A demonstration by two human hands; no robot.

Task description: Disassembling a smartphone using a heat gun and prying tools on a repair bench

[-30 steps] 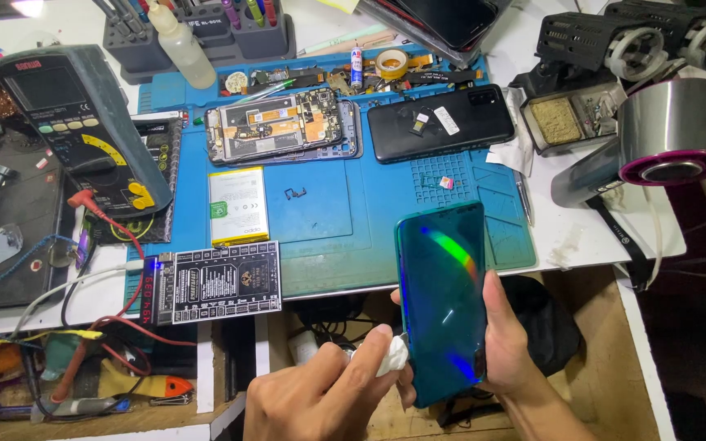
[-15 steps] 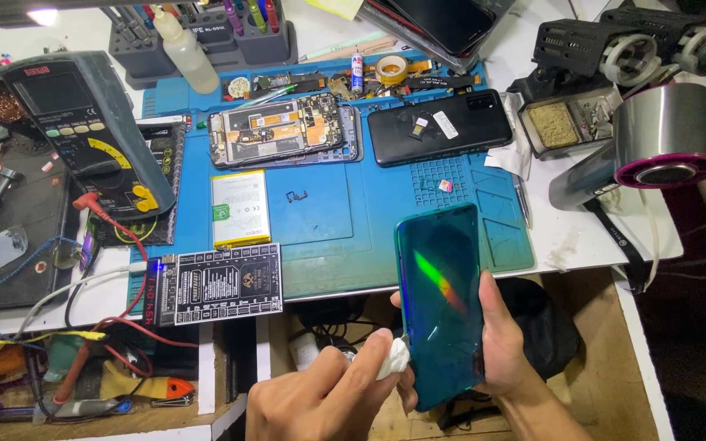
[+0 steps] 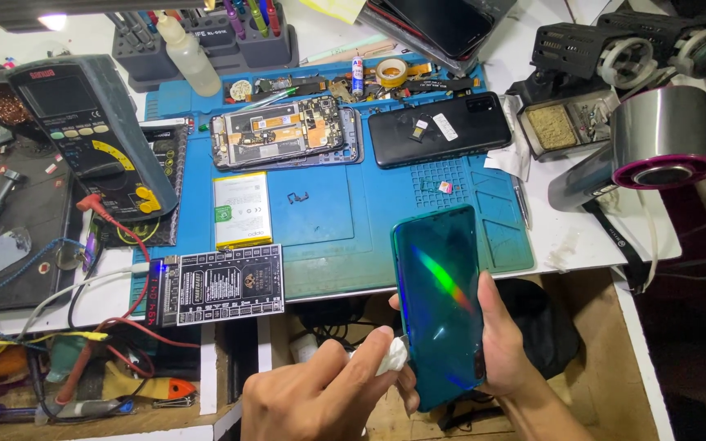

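Observation:
My right hand [image 3: 507, 351] grips a glossy teal phone back cover [image 3: 441, 304] upright in front of the bench edge, thumb along its right side. My left hand [image 3: 320, 400] pinches a small white wad of tissue [image 3: 391, 357] against the cover's lower left edge. On the blue work mat [image 3: 328, 220] behind lie an opened phone with its boards exposed [image 3: 286, 131], a black phone [image 3: 439, 128] and a white battery [image 3: 242, 210].
A black multimeter [image 3: 91, 135] with red leads stands at left. A black circuit board [image 3: 221, 285] sits at the mat's front edge. A silver hot-air blower [image 3: 655, 147] and a soldering station [image 3: 582, 57] occupy the right. Tool holder and bottle [image 3: 189, 53] are at the back.
The teal cover has shifted slightly in my right hand, moving its rainbow reflection. My left hand stays at its lower left edge with the tissue.

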